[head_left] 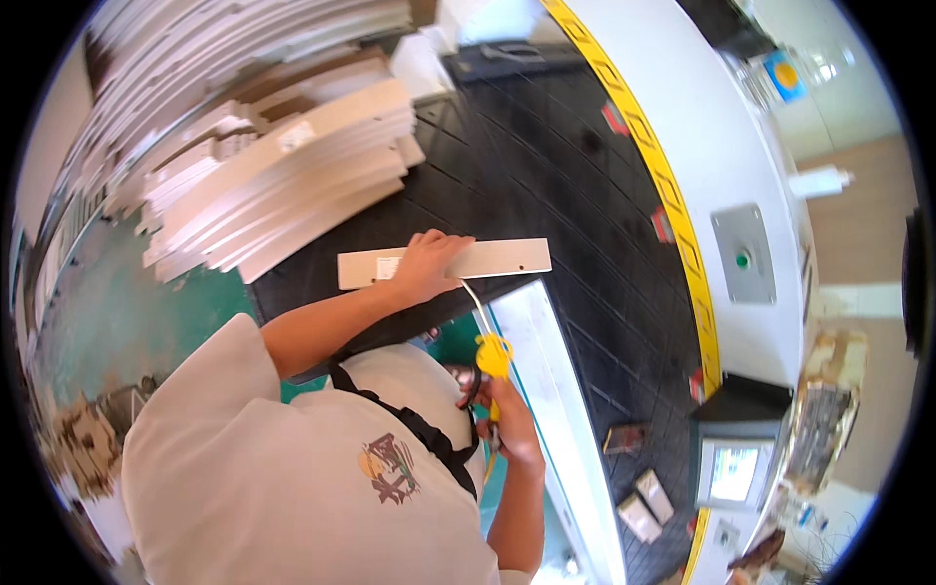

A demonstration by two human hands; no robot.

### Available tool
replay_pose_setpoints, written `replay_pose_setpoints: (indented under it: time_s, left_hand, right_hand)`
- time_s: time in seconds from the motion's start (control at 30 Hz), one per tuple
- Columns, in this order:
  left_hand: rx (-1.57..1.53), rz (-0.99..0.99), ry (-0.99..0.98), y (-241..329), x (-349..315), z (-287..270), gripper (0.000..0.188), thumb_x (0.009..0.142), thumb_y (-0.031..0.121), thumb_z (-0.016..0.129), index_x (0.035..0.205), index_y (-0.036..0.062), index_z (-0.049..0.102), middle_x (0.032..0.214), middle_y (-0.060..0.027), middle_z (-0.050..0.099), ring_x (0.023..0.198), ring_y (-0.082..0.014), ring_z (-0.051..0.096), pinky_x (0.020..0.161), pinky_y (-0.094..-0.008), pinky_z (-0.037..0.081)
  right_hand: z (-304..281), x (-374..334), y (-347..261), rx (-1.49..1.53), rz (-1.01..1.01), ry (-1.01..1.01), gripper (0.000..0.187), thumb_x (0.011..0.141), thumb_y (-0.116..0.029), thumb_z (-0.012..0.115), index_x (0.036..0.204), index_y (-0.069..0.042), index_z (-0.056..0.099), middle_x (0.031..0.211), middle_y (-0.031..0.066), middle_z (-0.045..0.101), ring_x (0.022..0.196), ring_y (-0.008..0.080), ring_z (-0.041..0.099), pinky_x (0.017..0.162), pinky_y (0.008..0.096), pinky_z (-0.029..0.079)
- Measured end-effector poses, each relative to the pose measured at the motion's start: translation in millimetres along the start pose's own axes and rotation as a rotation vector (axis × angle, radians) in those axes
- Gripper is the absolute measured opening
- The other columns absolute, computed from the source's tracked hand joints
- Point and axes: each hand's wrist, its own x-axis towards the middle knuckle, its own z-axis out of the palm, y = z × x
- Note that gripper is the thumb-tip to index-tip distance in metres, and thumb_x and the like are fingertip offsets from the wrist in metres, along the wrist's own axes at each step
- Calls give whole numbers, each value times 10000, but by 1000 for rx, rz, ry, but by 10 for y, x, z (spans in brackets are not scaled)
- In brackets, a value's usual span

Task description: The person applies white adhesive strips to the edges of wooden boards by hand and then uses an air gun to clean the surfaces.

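Observation:
My left hand is closed over the middle of a narrow pale board, its fingers across the far edge. The board carries a small white label and has dark holes near its ends. In my right hand, close to my body, is a yellow air blow gun, gripped by its handle. Its thin pale nozzle bends up toward the board's near edge beside my left hand. A metal fitting and a yellow hose show below my right hand. A dark, rounded thing beside the grip is partly hidden.
Stacked pale boards lie at the left on the black ribbed surface. A long white beam runs past my right arm. Beyond are a yellow-marked white frame, a green button, a screen and small boxes.

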Motion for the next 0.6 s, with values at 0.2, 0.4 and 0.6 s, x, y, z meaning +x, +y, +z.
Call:
replay_pose_setpoints:
  time_s: [0.2,0.4,0.6]
  left_hand:
    - [-68,75,45,370,156,858,757,723,185,870,1409,75,570,1399,-107,625,1245,-328,550,1071,-464,412]
    - [10,105,-48,138,-70,719,743,766,207,839,1435,60,554,1446,-119,595,1324,-344,518,1131,-476,385]
    - [68,-14,-43,-309,-826,-28,775,772,247,857,1459,73,543,1443,-114,594,1338,-341,506,1155,-472,371]
  right_hand:
    - [-254,-95,-377,-737,-84,814,506,1106,-377,443,1425,12,493,1133,349,687,1064,577,628,861,603,501]
    - [-396,-120,-200,-653,-120,295,384,1103,-427,481,1102,-62,602,744,37,592,616,153,528,574,311,425]
    - [-554,27,-31,-831,-153,565,445,1107,-408,486,1201,14,592,751,65,590,683,205,595,636,376,469]
